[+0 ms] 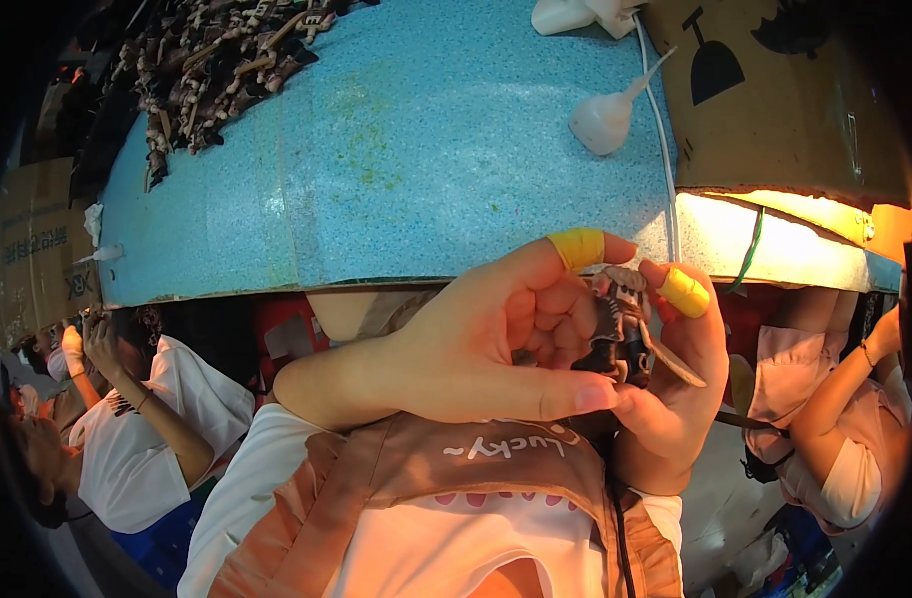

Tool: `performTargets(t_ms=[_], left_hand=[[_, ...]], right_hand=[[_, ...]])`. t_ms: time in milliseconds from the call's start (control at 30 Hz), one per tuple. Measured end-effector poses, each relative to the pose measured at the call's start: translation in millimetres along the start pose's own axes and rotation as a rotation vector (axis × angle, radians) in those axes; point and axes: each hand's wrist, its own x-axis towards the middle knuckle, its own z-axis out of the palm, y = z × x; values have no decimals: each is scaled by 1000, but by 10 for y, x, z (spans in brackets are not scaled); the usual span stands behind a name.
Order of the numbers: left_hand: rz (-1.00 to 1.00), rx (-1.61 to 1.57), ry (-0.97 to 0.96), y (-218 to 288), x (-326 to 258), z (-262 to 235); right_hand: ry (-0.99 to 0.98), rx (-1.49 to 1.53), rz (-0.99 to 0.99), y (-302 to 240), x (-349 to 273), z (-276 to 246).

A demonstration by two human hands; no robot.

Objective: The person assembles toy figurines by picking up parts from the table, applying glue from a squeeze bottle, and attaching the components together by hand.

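Note:
Close in front of my chest, just past the table's near edge, I hold a small painted figurine (621,329) between both hands. It has a dark body, a greyish top and a thin tan stick-like piece at its side. My left hand (476,344) is curled around its left side, with the thumb at its base and a yellow-taped finger near its top. My right hand (683,389) closes on the other side, its thumb low and a yellow-taped finger at the top. Parts of the figurine are covered by fingers.
A heap of similar figurines (217,75) lies on the blue table (406,169) at the far left. At the right are a white squeeze bottle (603,122) with a thin nozzle, a white cable (661,110) and a cardboard box (775,100). Other people (142,439) sit on both sides.

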Motion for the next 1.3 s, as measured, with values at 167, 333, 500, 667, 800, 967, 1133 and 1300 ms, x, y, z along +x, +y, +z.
performTargets(t_ms=[167, 333, 500, 667, 800, 967, 1133, 1300], left_hand=[[-9, 24, 0, -20, -5, 5], [-1, 35, -29, -12, -18, -5], [136, 129, -77, -80, -7, -43], [164, 96, -61, -119, -7, -51], [144, 80, -52, -100, -21, -31], [141, 71, -63, -98, -25, -51], [165, 113, -22, -72, -111, -23], [163, 158, -63, -46, -274, -9]], right_hand=[[54, 157, 38, 1, -29, 77], [-32, 25, 9, 20, -31, -19], [8, -84, -12, -9, -38, 8], [-4, -128, -46, -13, -23, -1], [35, -60, -53, 6, -27, 39], [0, -18, -77, 25, -29, 54], [44, 155, -48, 76, -77, 193], [1, 152, -130, 42, -107, 294]])
